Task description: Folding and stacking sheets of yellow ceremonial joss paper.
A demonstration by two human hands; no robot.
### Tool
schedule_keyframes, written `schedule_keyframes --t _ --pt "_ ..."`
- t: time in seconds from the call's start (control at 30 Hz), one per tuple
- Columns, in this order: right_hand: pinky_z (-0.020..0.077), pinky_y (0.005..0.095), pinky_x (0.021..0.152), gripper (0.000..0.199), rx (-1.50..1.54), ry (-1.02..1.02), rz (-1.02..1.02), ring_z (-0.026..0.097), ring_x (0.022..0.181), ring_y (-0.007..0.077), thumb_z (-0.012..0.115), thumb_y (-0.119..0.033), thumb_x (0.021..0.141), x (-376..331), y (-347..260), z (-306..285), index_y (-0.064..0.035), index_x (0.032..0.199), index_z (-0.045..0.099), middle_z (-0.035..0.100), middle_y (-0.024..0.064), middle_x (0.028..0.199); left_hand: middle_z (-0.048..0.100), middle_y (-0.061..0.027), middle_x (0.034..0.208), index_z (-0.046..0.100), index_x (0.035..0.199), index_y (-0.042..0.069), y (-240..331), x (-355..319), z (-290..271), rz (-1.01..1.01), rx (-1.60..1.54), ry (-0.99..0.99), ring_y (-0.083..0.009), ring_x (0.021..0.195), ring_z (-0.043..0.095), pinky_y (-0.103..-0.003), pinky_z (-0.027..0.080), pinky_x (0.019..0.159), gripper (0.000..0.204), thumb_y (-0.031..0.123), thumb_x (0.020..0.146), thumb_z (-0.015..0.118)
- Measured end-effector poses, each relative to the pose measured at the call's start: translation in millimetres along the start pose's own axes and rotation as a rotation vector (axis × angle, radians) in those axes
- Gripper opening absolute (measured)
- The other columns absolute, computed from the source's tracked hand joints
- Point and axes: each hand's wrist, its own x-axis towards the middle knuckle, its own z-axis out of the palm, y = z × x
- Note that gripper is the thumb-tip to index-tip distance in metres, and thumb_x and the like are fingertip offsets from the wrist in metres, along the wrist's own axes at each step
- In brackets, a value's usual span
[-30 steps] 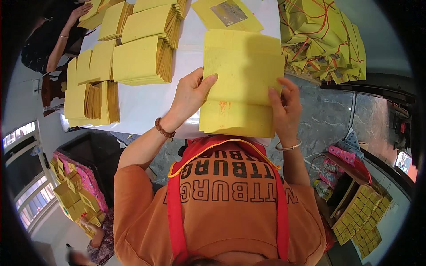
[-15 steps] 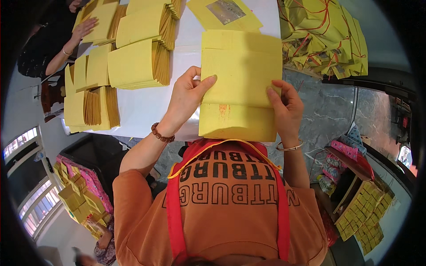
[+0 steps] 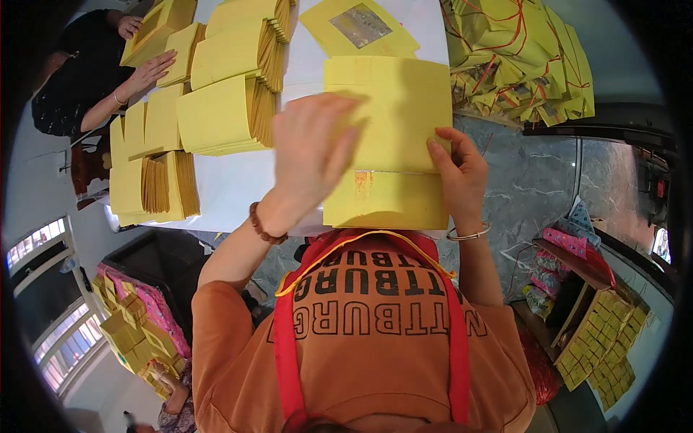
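Left hand (image 3: 312,155) is lying open and flat, blurred, on the yellow paper sheets (image 3: 390,137); right hand (image 3: 456,173) is pinching their right edge. Sheets are resting on the white table (image 3: 231,184), beside stacked yellow bundles (image 3: 224,115) and a co-worker's hand (image 3: 148,72).

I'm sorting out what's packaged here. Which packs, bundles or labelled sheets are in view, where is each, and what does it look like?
Yellow paper stack: table edge, under left hand and right hand; square, with an orange-red printed patch.
Foil-patch sheet: table's far side; yellow with a silvery square.
Folded yellow bundles: table's left; thick fanned stacks.
Tied bundles: upper right; yellow, red string.
Small yellow packs: lower right, in a box.
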Motion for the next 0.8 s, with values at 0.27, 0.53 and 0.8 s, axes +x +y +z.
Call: schedule_keyframes --t 0.27,0.53,0.8 --pt "0.0294 0.0187 0.045 0.020 0.036 0.021 -0.023 0.034 0.052 0.0025 0.063 -0.010 0.078 0.3 0.1 1.7 0.0012 0.093 0.059 0.042 -0.0048 0.057 0.031 -0.0147 0.134 0.038 0.127 0.007 12.8 2.9 40.0 0.258 0.113 -0.418 -0.0318 0.122 0.028 -0.044 0.023 0.098 0.061 0.041 0.078 0.055" --pt "0.0295 0.0450 0.096 0.051 -0.906 -0.180 -0.747 0.037 0.118 0.0306 0.064 -0.031 0.074 -3.2 -39.2 -5.0 -0.0147 0.119 0.049 0.035 0.0143 0.131 0.029 -0.0144 0.135 0.036 0.129 0.009 8.1 1.9 44.0 0.246 0.124 -0.466 -0.0312 0.124 0.025 -0.045 0.018 0.100 0.064 0.042 0.076 0.055" --pt "0.0090 0.0490 0.104 0.064 -0.892 -0.644 -0.699 0.018 0.130 0.0335 0.040 -0.058 0.080 -6.9 -18.6 2.2 -0.0169 0.129 0.038 0.022 0.0199 0.138 0.030 -0.0157 0.134 0.036 0.127 0.004 -2.7 -3.0 47.0 0.241 0.070 -0.405 -0.0323 0.124 0.024 -0.044 0.018 0.100 0.058 0.029 0.078 0.052"
